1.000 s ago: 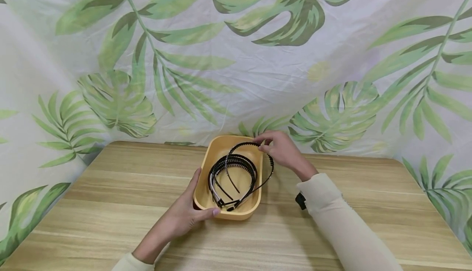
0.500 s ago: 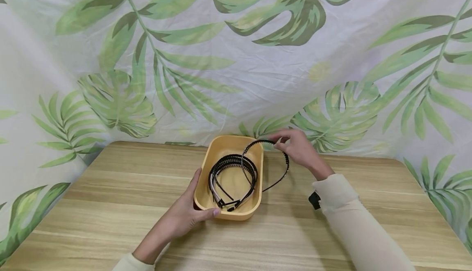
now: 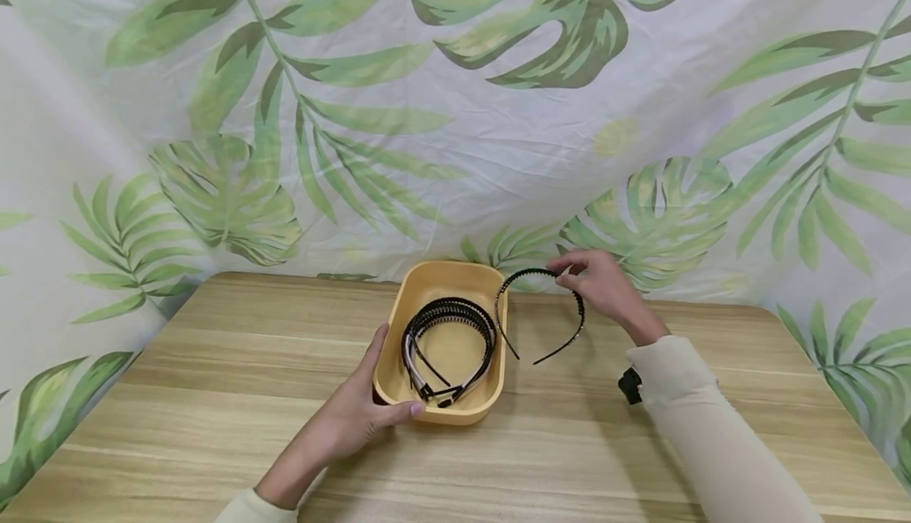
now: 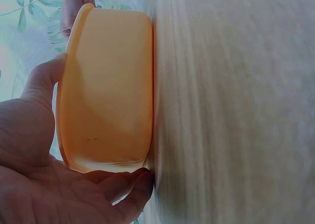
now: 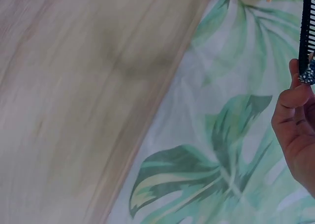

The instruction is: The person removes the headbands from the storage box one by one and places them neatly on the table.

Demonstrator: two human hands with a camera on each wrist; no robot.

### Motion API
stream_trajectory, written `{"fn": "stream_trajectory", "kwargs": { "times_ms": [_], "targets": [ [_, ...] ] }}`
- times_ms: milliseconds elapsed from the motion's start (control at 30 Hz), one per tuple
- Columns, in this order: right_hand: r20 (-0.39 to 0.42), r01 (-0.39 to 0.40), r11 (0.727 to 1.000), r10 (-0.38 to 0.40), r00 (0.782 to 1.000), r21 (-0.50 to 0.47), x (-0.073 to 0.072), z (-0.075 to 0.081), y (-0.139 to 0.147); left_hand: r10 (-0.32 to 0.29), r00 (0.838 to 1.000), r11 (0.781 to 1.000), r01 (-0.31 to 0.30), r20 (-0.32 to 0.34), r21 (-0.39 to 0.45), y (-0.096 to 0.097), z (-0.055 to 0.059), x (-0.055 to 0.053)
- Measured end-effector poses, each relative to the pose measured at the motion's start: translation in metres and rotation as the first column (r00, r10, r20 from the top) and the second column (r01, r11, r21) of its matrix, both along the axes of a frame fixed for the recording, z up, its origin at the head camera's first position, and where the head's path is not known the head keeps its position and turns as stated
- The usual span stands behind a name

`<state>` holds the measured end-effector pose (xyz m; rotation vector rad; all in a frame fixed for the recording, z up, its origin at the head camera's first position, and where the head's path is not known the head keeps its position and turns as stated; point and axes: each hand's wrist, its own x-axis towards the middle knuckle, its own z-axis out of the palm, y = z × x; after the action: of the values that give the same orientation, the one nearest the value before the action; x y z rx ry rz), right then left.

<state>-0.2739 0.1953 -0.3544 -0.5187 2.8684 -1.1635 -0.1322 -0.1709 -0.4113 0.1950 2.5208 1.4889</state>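
Note:
A yellow plastic box stands on the table, longer front to back. My left hand grips its near left corner, thumb over the front rim and fingers along the left side; the left wrist view shows that hand around the box wall. Nested inside lie several headbands, mostly black, one with a pale band. To the right of the box, my right hand pinches a thin black toothed headband at its top, ends hanging down. Sparkly stones show on it by the fingertips in the right wrist view.
The wood-grain table reaches left and right of the box. Its back edge meets a hanging cloth with printed green leaves, close behind the box and the right hand.
My right hand has moved to the right, carrying the headband out over the box's right rim to beside it. The left hand and the box have stayed put.

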Motion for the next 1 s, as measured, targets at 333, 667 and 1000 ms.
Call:
{"fn": "stream_trajectory", "kwargs": {
  "times_ms": [333, 667, 1000],
  "targets": [
    [0.027, 0.028, 0.999, -0.028, 0.999, 0.019, -0.004, -0.009, 0.018, -0.001, 1.000, 1.000, 0.001, -0.017, -0.005, 0.000, -0.001, 0.000],
    [0.018, 0.025, 0.999, -0.026, 1.000, 0.030, -0.010, -0.020, 0.020, 0.010, 1.000, 1.000, -0.010, -0.006, -0.025, 0.000, -0.001, 0.000],
    [0.035, 0.009, 1.000, -0.010, 0.999, 0.025, -0.020, -0.034, 0.021, 0.009, 1.000, 1.000, -0.009, -0.008, -0.019, 0.000, -0.001, 0.000]
  ]
}}
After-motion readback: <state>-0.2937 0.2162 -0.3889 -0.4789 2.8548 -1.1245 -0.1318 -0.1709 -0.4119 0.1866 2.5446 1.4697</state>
